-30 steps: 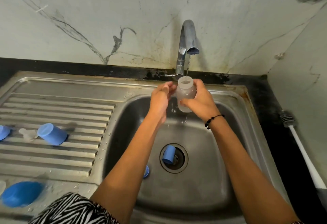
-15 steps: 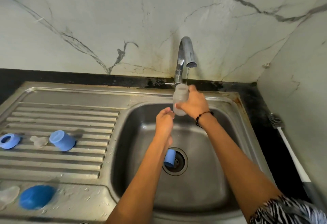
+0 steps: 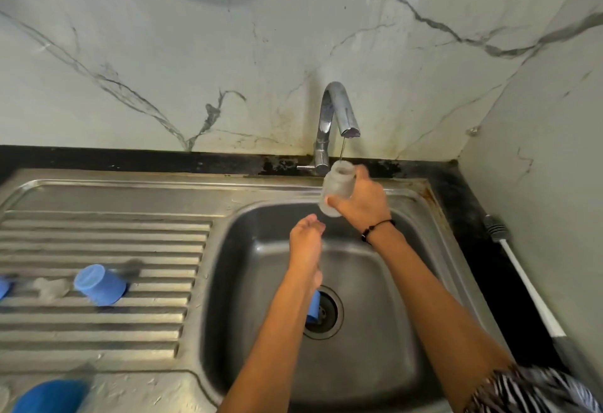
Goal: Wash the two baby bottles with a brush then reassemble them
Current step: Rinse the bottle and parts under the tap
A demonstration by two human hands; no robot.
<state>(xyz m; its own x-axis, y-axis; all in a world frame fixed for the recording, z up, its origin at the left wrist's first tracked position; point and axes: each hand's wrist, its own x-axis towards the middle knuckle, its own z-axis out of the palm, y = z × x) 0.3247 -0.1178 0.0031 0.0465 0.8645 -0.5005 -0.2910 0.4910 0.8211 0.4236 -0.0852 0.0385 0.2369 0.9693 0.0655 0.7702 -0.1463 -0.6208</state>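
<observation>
The clear bottle (image 3: 337,190) stands upright under the tap (image 3: 339,112), its open mouth catching a thin thread of water over the sink (image 3: 408,282). The right hand (image 3: 362,205) grips it round the lower body; the left hand (image 3: 306,236) hangs just below, empty, fingers loosely curled. To rinse well, I judge the mouth should stay centred under the stream, the bottle then swirled and tipped out into the basin. A firm hold matters, since wet plastic slips. A blue cap (image 3: 314,308) lies at the drain, another blue cap (image 3: 99,284) on the drainboard, and the brush (image 3: 522,279) rests on the desk to the right.
</observation>
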